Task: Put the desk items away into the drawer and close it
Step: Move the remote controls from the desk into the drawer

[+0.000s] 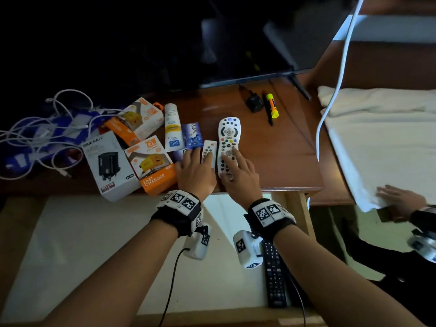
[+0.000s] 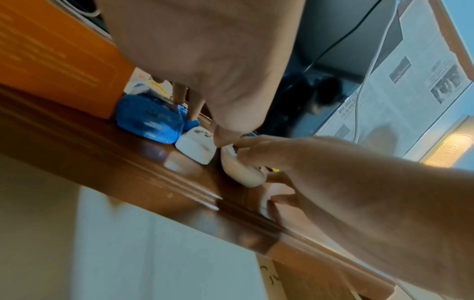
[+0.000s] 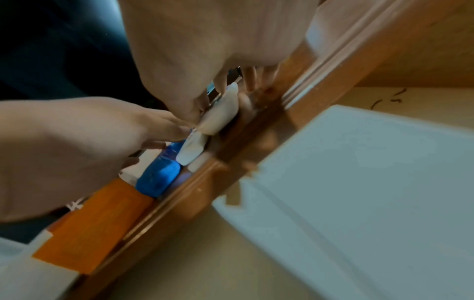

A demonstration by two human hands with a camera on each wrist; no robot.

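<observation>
A brown wooden desk (image 1: 278, 156) with a dark television (image 1: 247, 38) behind. At the desk's front edge the left hand (image 1: 195, 171) lays straight fingers on a small white remote (image 1: 209, 149). The right hand (image 1: 240, 178) curls round a large white remote (image 1: 227, 138). Orange charger boxes (image 1: 155, 171) crowd the left, and an open white-lined drawer (image 1: 94, 251) sits below.

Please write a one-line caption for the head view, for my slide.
Above the open drawer, the left hand rests on the small remote while the right hand grips the large remote.
</observation>
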